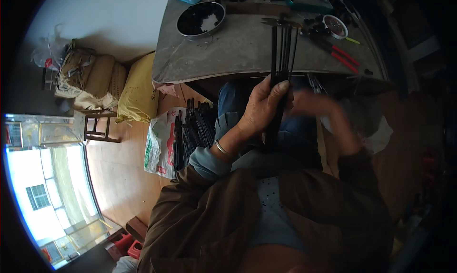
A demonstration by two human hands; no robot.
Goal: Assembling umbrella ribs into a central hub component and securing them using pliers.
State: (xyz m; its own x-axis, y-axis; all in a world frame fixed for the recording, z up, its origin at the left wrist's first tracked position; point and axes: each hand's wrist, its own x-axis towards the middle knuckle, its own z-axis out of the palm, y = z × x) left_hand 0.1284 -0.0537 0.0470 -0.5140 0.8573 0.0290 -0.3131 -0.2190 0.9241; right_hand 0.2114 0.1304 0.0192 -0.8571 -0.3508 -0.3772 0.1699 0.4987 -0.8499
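Note:
A bundle of thin black rods point(283, 51) stands upright in front of my chest, its upper ends reaching over the table edge. My left hand point(264, 101) is wrapped round the lower part of the bundle, thumb on the near side. Close beside it on the right, my right hand point(309, 103) is smeared by motion, so its fingers do not show clearly. I cannot make out whether it touches the rods. More long black rods point(196, 128) lie in a pile by my left leg, on a white printed sack point(162, 142).
On the grey table point(228, 59) stand a metal bowl of black pieces point(201, 19) and a small round dish point(335, 26). Red-handled pliers point(345, 59) lie at the right. A yellow sack point(139, 89) and a wooden stool point(102, 127) are at the left.

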